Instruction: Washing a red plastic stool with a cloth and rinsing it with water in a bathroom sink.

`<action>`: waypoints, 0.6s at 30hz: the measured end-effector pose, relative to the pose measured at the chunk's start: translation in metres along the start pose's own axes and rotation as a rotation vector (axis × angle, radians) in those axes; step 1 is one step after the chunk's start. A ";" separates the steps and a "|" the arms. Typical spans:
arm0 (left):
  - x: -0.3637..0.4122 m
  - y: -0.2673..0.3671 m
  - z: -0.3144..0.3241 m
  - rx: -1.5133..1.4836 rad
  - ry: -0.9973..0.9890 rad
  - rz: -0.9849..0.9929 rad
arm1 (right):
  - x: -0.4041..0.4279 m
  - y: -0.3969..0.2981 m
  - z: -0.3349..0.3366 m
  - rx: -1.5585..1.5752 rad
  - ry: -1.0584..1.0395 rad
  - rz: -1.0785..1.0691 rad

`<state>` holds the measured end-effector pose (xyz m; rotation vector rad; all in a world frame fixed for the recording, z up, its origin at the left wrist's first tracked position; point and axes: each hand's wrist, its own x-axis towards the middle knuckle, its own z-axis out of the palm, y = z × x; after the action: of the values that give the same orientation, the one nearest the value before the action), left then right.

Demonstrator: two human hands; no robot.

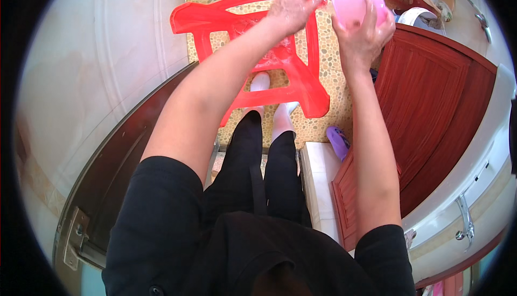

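Observation:
A red plastic stool stands before me on the pebble-patterned floor, legs splayed and seen from above. White suds cling to its middle. My left hand, wet and blurred, lies over the stool's far right corner with its fingers apart. Whether it presses on the plastic or hovers just over it is hard to tell. To the right of that corner, my right hand grips a pink plastic container from below and from its near side. The container is tilted, and its inside cannot be made out clearly.
A dark door with a metal handle borders the left. On the right are a reddish wooden cabinet and a washbasin with a chrome faucet. A purple slipper lies by a white step. A white bucket sits far right.

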<state>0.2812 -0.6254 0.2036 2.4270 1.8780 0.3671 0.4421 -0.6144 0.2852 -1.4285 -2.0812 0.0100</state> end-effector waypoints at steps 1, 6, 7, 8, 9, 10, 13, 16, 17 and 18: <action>-0.009 0.007 0.001 0.050 -0.127 0.061 | -0.010 -0.001 -0.008 -0.026 -0.065 -0.009; -0.064 0.055 0.009 -0.226 -0.130 -0.039 | -0.042 0.019 -0.045 -0.047 -0.007 0.061; -0.080 0.060 0.014 -0.333 -0.127 -0.156 | -0.043 0.017 -0.052 -0.012 0.049 0.115; -0.093 0.065 0.018 -0.444 -0.121 -0.271 | -0.043 0.013 -0.061 -0.007 0.058 0.111; -0.104 0.069 0.018 -0.439 -0.112 -0.268 | -0.040 0.006 -0.074 0.028 0.080 0.193; -0.116 0.073 0.017 -0.486 -0.106 -0.327 | -0.038 0.001 -0.085 0.059 0.100 0.276; -0.144 0.078 0.008 -0.609 -0.120 -0.444 | -0.026 -0.021 -0.113 0.522 0.165 0.600; -0.159 0.072 -0.004 -0.836 -0.246 -0.614 | -0.028 -0.026 -0.133 0.879 0.167 0.738; -0.162 0.069 -0.008 -0.991 -0.354 -0.723 | -0.029 -0.030 -0.140 1.040 0.129 0.837; -0.154 0.074 -0.016 -0.994 -0.350 -0.705 | -0.031 -0.031 -0.146 1.093 0.136 0.916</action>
<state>0.3118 -0.7946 0.2084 1.0536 1.6483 0.5772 0.4932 -0.7013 0.4000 -1.3856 -0.8193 1.1622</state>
